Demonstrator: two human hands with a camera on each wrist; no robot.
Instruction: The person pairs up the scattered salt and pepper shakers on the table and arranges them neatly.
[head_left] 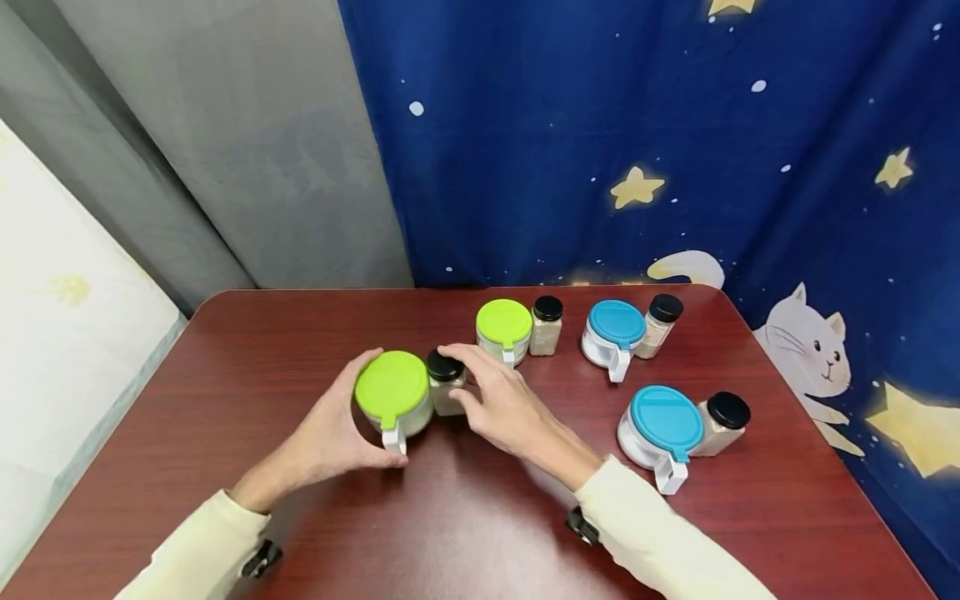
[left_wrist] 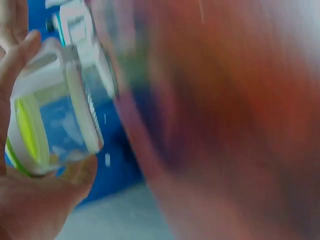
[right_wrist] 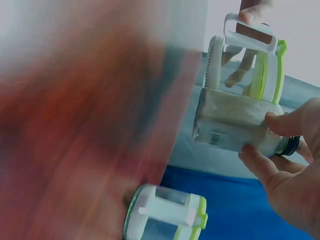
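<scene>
My left hand point(head_left: 332, 435) curls round a clear jar with a lime-green lid point(head_left: 392, 385) and a white handle, its thumb near the handle. Right beside it, a small square glass spice bottle point(head_left: 446, 398) with a black cap stands close against the jar. My right hand point(head_left: 504, 408) holds this bottle near its cap, thumb and fingers on opposite sides. In the right wrist view the bottle point(right_wrist: 227, 117) shows pale contents and overlaps the jar. The left wrist view shows the jar point(left_wrist: 60, 125) between thumb and fingers, looking see-through.
Behind my right hand stand another green-lidded jar point(head_left: 503, 323) and a black-capped bottle point(head_left: 546, 329). Further right are two blue-lidded jars, one at the back point(head_left: 617, 325) and one nearer point(head_left: 666, 419), each beside a black-capped bottle. All stand on a reddish-brown table point(head_left: 450, 533).
</scene>
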